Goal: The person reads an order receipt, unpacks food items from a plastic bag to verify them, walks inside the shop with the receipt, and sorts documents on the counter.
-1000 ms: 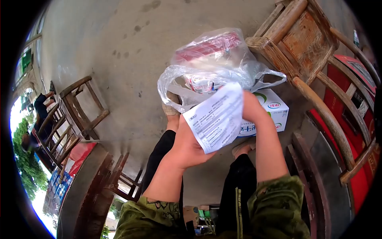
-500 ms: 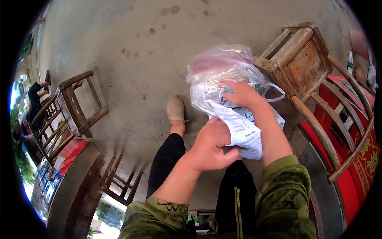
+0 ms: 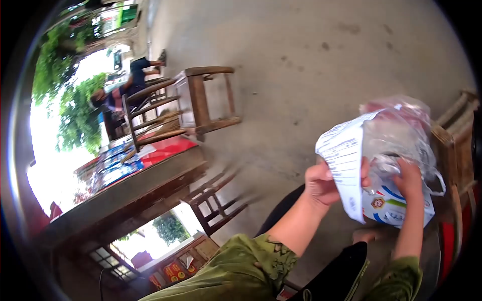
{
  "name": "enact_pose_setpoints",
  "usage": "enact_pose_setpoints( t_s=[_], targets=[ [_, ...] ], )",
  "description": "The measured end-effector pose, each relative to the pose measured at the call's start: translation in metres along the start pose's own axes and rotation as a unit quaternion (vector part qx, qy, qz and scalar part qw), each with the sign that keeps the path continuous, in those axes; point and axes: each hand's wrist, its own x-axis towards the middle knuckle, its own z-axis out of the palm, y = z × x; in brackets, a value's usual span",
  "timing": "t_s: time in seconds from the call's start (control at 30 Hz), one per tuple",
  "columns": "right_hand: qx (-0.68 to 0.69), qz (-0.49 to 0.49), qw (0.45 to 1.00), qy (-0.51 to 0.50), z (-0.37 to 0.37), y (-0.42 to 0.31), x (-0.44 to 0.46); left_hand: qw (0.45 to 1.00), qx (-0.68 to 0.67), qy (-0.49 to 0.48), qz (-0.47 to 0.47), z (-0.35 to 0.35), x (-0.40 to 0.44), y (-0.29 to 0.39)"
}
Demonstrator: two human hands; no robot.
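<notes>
My left hand is closed on a long sheet of printed paper, which curls upward in front of the bag. A clear plastic bag with something pinkish toward its far end lies to the right, partly behind the paper. My right hand is at the near side of this bag, its fingers closed on the crinkled plastic. Below both hands is a white box with blue, green and red print. The paper hides part of the box and bag.
A wooden chair stands close on the right. Another wooden chair is at the upper left, near a seated person. A table with red and blue printed items is on the left, with a stool beside it.
The view has swung left, so the bag now appears farther right. My left hand has raised the paper and spread it more upright. My right hand has shifted toward the bag's near side.
</notes>
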Motion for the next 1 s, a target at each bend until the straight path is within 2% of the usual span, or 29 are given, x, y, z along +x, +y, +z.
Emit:
enact_pose_setpoints(
  t_s=[0.07,0.13,0.2,0.23,0.3,0.4,0.43,0.47,0.5,0.6,0.67,0.73,0.8,0.83,0.87,0.93,0.97,1.0],
  targets=[
    [0.103,-0.055,0.99,0.078,-0.015,0.009,-0.03,1.0,-0.018,-0.001,0.01,-0.001,-0.003,0.001],
    [0.271,0.055,0.95,0.141,-0.014,0.033,-0.068,1.0,-0.02,-0.002,0.007,-0.003,-0.006,0.004],
    [0.503,0.031,0.857,0.107,-0.048,0.037,-0.1,0.998,-0.056,-0.001,0.01,-0.006,-0.007,0.002],
    [0.573,0.007,0.804,0.161,-0.059,0.032,-0.11,0.998,-0.052,-0.023,-0.004,-0.007,-0.006,0.003],
    [0.55,0.035,0.816,0.176,-0.078,0.044,-0.127,1.0,-0.007,0.006,0.012,-0.005,-0.005,0.0],
    [0.476,0.062,0.866,0.141,-0.093,0.05,-0.145,0.999,-0.032,0.004,0.023,-0.014,-0.007,-0.008],
    [0.503,0.046,0.853,0.129,-0.104,0.036,-0.151,0.998,-0.053,0.007,0.03,-0.013,-0.007,-0.009],
    [0.488,0.013,0.866,0.11,-0.114,0.033,-0.157,0.998,-0.063,0.008,0.03,-0.011,-0.007,-0.008],
    [0.516,-0.032,0.847,0.12,-0.116,0.042,-0.161,0.997,-0.072,0.007,0.031,-0.01,-0.006,-0.007],
    [0.726,-0.173,0.652,0.13,-0.107,0.059,-0.167,0.996,-0.086,-0.011,0.029,-0.009,-0.007,-0.005],
    [0.782,-0.083,0.541,0.298,-0.102,0.083,-0.163,0.994,-0.097,-0.038,0.01,-0.011,-0.005,-0.007],
    [0.72,-0.008,0.591,0.364,-0.122,0.086,-0.134,0.992,-0.107,-0.064,-0.008,-0.01,-0.004,-0.01],
    [0.819,-0.035,0.477,0.318,-0.127,0.109,-0.108,0.99,-0.094,-0.089,-0.048,-0.006,-0.003,-0.011],
    [0.806,0.01,0.452,0.381,-0.124,0.118,-0.095,0.986,-0.109,-0.115,-0.051,-0.01,-0.002,-0.011],
    [0.824,-0.01,0.415,0.384,-0.12,0.123,-0.088,0.986,-0.111,-0.114,-0.053,-0.01,-0.003,-0.011],
    [0.831,0.067,0.367,0.412,-0.123,0.114,-0.095,0.989,-0.1,-0.106,-0.039,-0.009,-0.002,-0.01],
    [0.831,0.069,0.368,0.412,-0.124,0.095,-0.103,0.989,-0.101,-0.105,-0.038,-0.01,-0.001,-0.009],
    [0.775,0.098,0.427,0.455,-0.12,0.066,-0.115,0.989,-0.105,-0.1,-0.032,-0.012,-0.002,-0.009]
  ],
)
